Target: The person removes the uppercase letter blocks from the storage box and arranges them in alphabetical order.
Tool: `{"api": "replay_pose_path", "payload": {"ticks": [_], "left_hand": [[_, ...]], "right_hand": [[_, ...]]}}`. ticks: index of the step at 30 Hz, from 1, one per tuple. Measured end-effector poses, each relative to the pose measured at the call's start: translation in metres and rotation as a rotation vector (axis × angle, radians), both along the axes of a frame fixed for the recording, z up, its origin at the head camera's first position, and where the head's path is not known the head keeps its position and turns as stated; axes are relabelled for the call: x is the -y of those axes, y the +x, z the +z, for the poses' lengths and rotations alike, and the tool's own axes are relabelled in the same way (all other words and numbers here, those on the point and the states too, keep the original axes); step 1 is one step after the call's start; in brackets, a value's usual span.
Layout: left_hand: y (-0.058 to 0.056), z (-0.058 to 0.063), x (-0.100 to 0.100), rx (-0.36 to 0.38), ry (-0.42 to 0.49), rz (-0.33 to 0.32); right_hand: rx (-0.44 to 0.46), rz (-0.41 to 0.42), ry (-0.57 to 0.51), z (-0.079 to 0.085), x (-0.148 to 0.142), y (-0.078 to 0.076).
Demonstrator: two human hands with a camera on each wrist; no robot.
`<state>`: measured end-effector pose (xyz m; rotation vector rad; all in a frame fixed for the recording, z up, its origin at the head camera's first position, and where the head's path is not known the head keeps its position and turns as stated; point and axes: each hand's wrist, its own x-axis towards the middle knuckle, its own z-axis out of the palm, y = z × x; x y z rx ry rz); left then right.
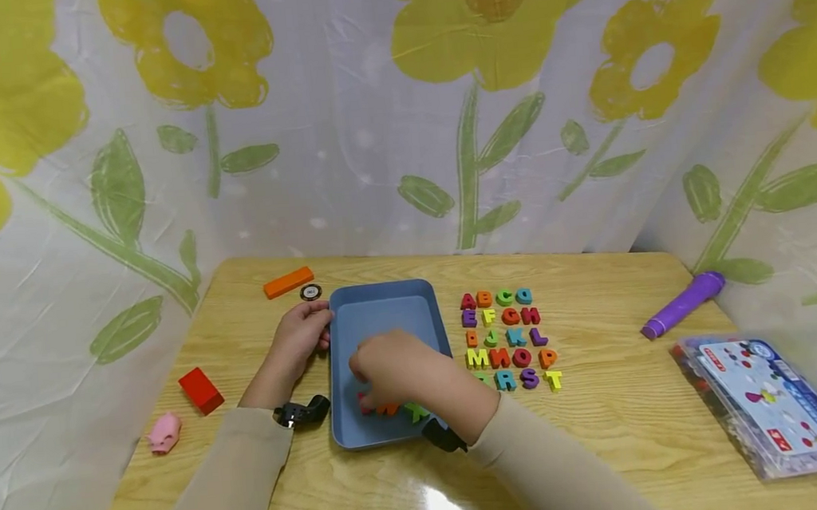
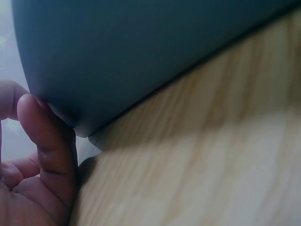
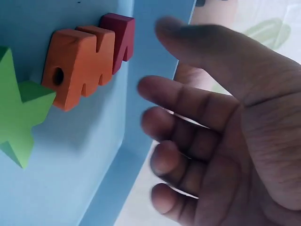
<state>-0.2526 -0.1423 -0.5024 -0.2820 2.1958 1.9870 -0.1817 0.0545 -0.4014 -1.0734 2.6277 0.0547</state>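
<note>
My left hand holds the left side of the blue-grey tray, with its fingertips at the rim; the left wrist view shows a thumb against the outer wall. Over the tray hovers my right hand. Seen from the right wrist, its thumb and fingers are apart with nothing between them. Beside those fingertips in the tray stand a dark red V-shaped letter block, an orange W block and a green X block. The right hand partly covers the dark red letter in the head view.
Rows of coloured letter blocks lie right of the tray. Farther right are a purple microphone and a bagged kit. Leftward sit an orange block, a round chip, a red block and a pink pig.
</note>
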Motion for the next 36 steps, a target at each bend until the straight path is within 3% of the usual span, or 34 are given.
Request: {"api": "replay_pose_path", "payload": {"ticks": [9,27,31,36], "left_hand": [[0.003,-0.001,0.001,0.002,-0.012,0.002],[0.003,0.0,0.002,-0.007,0.002,-0.009],[0.002,0.002,0.001,-0.007,-0.002,-0.004],[0.0,0.001,-0.001,-0.009,0.006,0.0]], "right_hand": [[-0.016,0.038,0.067,-0.01,0.01,0.005],[0.005,0.019,0.152,-0.006,0.018,0.008],[0.028,0.021,0.134,-0.005,0.016,0.006],[0.093,-0.014,0.001,0.005,0.002,0.002]]}}
